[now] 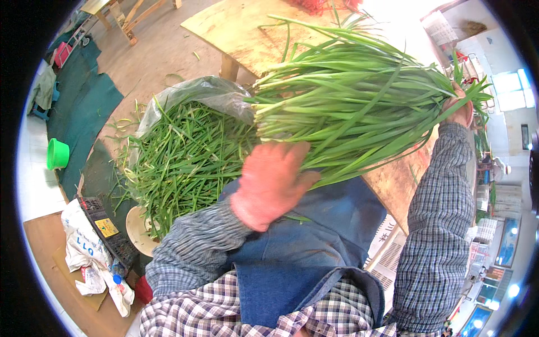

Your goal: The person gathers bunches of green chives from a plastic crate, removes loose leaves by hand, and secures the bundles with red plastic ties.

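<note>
A large bunch of long green chives (353,101) spans the upper middle, its pale cut stems to the left and leaf tips to the right. My right hand (458,107) is shut around the leafy end, partly hidden by the leaves. At the bunch's near side, by the stem ends, is my left hand (271,183) in a pink glove, motion-blurred, with thumb and fingers apart. It overlaps the stems, though contact is hard to tell. A heap of loose leaf trimmings (189,156) fills a clear plastic bag (206,90) left of the bunch.
A wooden tabletop (231,31) extends behind and beneath the bunch, with red netting (309,5) at its far edge. White plastic crates (387,252) stand under the table. Leftward are a black crate (109,231), white sacks (86,238), a pale basin (141,236) and a green bucket (57,153).
</note>
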